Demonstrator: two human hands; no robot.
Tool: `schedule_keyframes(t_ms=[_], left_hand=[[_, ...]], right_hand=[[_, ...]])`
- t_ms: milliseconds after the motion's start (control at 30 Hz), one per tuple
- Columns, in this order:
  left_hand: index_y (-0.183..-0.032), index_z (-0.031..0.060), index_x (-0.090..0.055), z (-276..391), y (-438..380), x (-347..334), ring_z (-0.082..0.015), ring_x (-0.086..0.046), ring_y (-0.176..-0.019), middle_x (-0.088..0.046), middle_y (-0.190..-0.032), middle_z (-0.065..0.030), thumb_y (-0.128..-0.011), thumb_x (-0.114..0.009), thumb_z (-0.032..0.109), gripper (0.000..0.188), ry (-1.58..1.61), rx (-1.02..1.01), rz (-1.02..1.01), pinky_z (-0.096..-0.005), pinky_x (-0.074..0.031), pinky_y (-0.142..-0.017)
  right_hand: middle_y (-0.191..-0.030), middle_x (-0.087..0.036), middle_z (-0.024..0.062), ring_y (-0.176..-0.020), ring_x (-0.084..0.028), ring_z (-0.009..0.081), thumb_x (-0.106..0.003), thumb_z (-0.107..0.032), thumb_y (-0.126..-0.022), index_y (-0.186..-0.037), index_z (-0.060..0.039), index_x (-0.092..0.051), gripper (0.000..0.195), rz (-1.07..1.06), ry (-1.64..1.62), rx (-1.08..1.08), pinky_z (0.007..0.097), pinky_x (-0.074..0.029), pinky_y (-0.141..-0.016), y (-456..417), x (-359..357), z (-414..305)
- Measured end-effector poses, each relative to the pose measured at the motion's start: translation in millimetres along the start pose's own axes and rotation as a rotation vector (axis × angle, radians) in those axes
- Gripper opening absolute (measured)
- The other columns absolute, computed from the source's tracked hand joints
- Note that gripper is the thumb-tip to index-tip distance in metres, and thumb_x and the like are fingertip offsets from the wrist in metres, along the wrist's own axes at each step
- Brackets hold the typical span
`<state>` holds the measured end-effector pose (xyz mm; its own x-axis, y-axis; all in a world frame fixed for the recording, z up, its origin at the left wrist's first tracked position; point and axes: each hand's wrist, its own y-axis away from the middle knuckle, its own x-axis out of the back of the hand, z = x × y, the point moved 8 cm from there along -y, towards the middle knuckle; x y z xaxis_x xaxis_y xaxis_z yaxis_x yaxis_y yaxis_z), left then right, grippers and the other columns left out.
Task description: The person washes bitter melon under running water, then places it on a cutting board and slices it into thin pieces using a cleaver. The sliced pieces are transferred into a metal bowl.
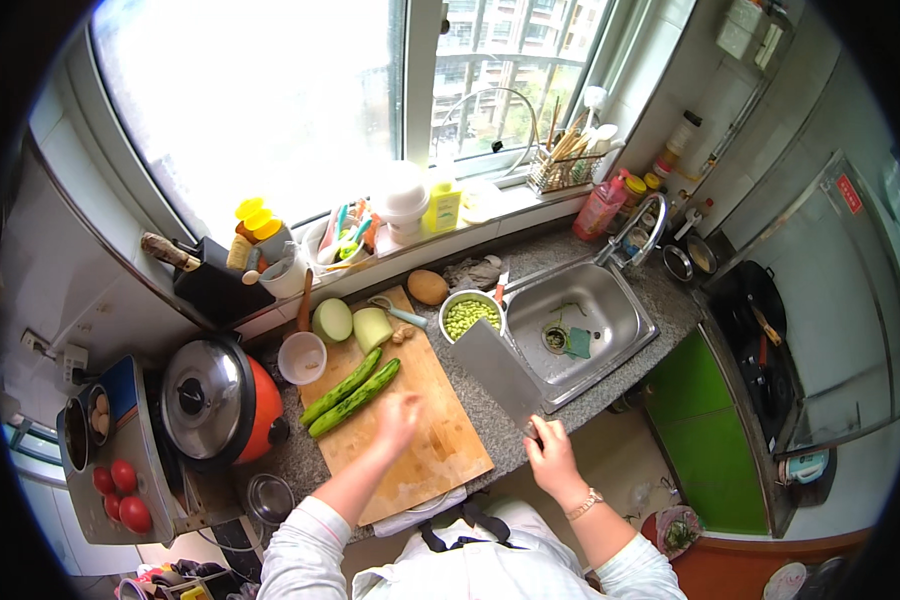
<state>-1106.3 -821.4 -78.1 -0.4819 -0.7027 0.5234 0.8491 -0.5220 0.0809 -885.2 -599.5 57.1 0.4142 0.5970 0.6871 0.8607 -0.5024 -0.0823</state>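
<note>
My right hand [555,457] grips the handle of a wide-bladed cleaver [501,371]. The blade slants up and left over the granite counter, its far end beside a bowl of chopped green pieces [471,318]. Blurred, my left hand [399,421] is over the wooden cutting board [442,442], just right of two long green cucumbers [355,399]; its finger positions are not clear. At the board's back lie two pale green gourd pieces [373,330], a piece of ginger [403,333] and a peeler [401,310]. A small white bowl [302,358] sits at its left edge.
The steel sink [607,315] lies to the right, with a green cloth [578,343] by its drain. A red-handled knife [502,285] rests near its left rim. Left are an orange electric pot [259,409] and several tomatoes [124,495]. A potato [427,286] lies under the sill.
</note>
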Motion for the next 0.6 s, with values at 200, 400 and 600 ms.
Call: schedule_keyframes(t_ms=[200, 400, 600], left_hand=[[-0.126, 0.0005, -0.061, 109, 41, -161, -0.0155, -0.064, -0.099, -0.070, -0.109, -0.0081, -0.100, -0.068, 0.027, 0.037, 0.685, 0.278, -0.420, -0.0305, -0.052, -0.088], [-0.116, 0.0006, -0.065, 138, -12, -198, -0.0134, -0.066, -0.094, -0.071, -0.105, -0.0076, -0.101, -0.064, 0.016, 0.022, 0.572, 0.266, -0.207, -0.0291, -0.054, -0.084], [-0.115, 0.0034, -0.052, 159, -74, -269, -0.0130, -0.062, -0.071, -0.063, -0.093, -0.0064, -0.107, -0.052, 0.020, 0.018, 0.784, 0.457, -0.185, -0.0294, -0.053, -0.062]], right_hand=[[-0.125, -0.044, 0.0241, -0.113, -0.055, 0.0379, -0.057, 0.000, -0.094, -0.150, 0.0040, -0.037, 0.060, -0.029, -0.163, -0.141, 0.0423, -0.047, -0.102, -7, -48, 37], [-0.129, -0.042, 0.0160, -0.116, -0.053, 0.0263, -0.063, -0.003, -0.092, -0.155, 0.0024, -0.032, 0.071, -0.109, -0.362, 0.020, 0.0350, -0.046, -0.103, -50, -21, 99], [-0.120, -0.054, 0.0172, -0.114, -0.056, 0.0314, -0.060, -0.004, -0.089, -0.122, 0.0003, -0.060, 0.034, 0.005, -0.158, 0.002, 0.0403, -0.044, -0.104, -191, 94, 257]])
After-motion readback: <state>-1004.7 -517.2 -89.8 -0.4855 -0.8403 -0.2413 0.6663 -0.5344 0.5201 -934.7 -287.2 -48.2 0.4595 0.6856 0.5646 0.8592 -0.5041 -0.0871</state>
